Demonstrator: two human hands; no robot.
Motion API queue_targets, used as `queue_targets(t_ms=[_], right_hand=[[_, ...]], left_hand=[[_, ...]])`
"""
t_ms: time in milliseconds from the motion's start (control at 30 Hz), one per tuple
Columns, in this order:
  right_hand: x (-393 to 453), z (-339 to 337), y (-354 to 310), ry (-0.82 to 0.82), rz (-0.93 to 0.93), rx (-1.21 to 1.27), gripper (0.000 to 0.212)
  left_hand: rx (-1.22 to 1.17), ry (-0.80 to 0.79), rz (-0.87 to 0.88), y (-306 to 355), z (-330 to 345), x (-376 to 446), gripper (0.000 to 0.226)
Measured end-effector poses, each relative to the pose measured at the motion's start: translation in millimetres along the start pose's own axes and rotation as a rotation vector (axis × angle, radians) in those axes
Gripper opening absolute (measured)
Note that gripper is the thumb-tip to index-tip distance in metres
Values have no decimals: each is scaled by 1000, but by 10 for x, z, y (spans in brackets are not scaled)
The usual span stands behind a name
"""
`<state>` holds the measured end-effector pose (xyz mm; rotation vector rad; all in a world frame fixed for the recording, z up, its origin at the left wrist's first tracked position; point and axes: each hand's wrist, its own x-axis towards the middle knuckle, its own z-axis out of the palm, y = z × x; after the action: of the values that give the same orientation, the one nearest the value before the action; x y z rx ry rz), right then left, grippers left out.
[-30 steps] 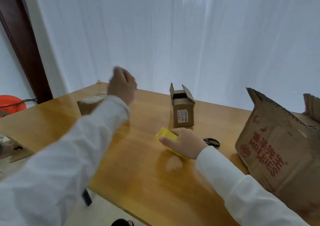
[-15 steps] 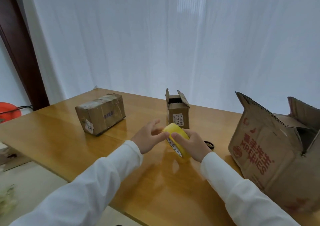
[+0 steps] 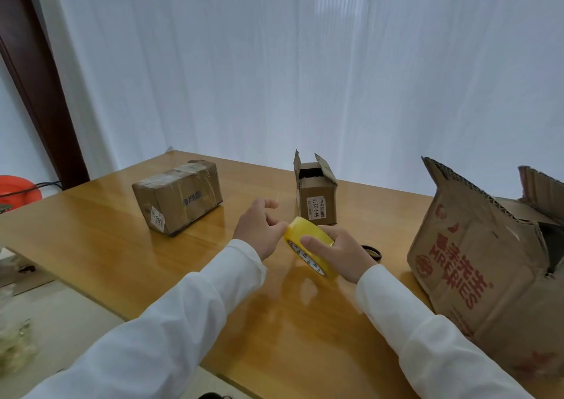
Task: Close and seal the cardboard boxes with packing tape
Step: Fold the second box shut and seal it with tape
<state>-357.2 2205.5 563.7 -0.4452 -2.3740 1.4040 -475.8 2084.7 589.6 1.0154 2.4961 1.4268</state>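
My right hand [image 3: 338, 253] grips a yellow roll of packing tape [image 3: 308, 240] held above the wooden table [image 3: 116, 246]. My left hand [image 3: 259, 230] pinches at the roll's left edge with thumb and forefinger. Behind the roll stands a small cardboard box [image 3: 317, 197] with its top flaps open. A taped, closed box [image 3: 177, 195] lies to the left. A large worn box with red print [image 3: 485, 264] stands at the right with its flaps up.
A small dark round object [image 3: 373, 252] lies on the table behind my right wrist. White curtains hang behind the table. An orange object [image 3: 18, 188] and a dark door frame [image 3: 39, 84] are at the far left. The table's near edge runs diagonally at lower left.
My left hand came down from above the taped box to the roll. My right hand lifted the roll off the table and tilted it up.
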Motion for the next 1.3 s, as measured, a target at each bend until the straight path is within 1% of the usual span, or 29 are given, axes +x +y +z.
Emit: queue_targets(t_ms=[67, 133, 200, 267, 367, 467, 533, 600, 633, 667, 733, 800, 833, 867, 933, 1000, 1033, 1067, 1133, 1167, 1200, 1267, 1300], right_hand=[[-7, 6, -2, -14, -7, -17, 42], [-18, 23, -12, -28, -20, -36, 58], [-25, 30, -18, -39, -24, -44, 69], [-23, 29, -26, -33, -26, -62, 71], [10, 39, -50, -31, -22, -90, 66], [29, 73, -80, -56, -17, -99, 51], [40, 94, -99, -71, -13, -133, 38], [54, 122, -113, -89, -10, -178, 33], [61, 132, -122, -96, -3, -197, 32], [67, 137, -136, -94, 3, -208, 32], [83, 124, -169, -79, 18, -210, 33], [114, 108, -180, -64, 42, -160, 36], [133, 106, -180, -58, 63, -132, 38], [140, 110, -196, -55, 85, -110, 40], [156, 137, -186, -59, 114, -68, 42], [153, 182, -198, -83, 146, -47, 36], [157, 209, -204, -107, 176, -27, 33], [161, 239, -222, -126, 206, -5, 35], [187, 282, -258, -120, 248, 35, 53], [216, 294, -261, -95, 262, 59, 59], [234, 300, -277, -68, 272, 84, 59], [228, 306, -293, -54, 308, 95, 57], [221, 307, -292, -71, 326, 101, 61]], left_hand=[[67, -22, -4, 8, -10, 13, 40], [127, -62, -12, 14, -36, 30, 41], [114, -113, -67, 3, -71, 61, 43], [25, -162, -167, 29, -130, 87, 49], [-116, -211, -264, 99, -225, 127, 56], [-292, -260, -354, 83, -309, 130, 46], [-329, -272, -355, 25, -312, 107, 46], [-151, -252, -251, -14, -279, 72, 48], [-66, -212, -171, -8, -254, 39, 47], [-21, -164, -90, 24, -235, -1, 44], [-8, -79, 95, 142, -225, -61, 38], [47, -49, 283, 293, -281, -66, 36], [86, -48, 350, 343, -316, -41, 37], [116, -44, 375, 372, -358, -4, 38], [156, -27, 365, 372, -427, 86, 42], [246, -20, 426, 358, -442, 132, 42], [288, -5, 491, 364, -434, 140, 41], [320, 24, 571, 387, -421, 135, 40], [383, 81, 772, 436, -387, 111, 38], [416, 99, 846, 456, -371, 105, 38], [435, 102, 881, 465, -370, 115, 37], [444, 71, 848, 466, -410, 148, 32], [435, 47, 798, 471, -441, 170, 31]])
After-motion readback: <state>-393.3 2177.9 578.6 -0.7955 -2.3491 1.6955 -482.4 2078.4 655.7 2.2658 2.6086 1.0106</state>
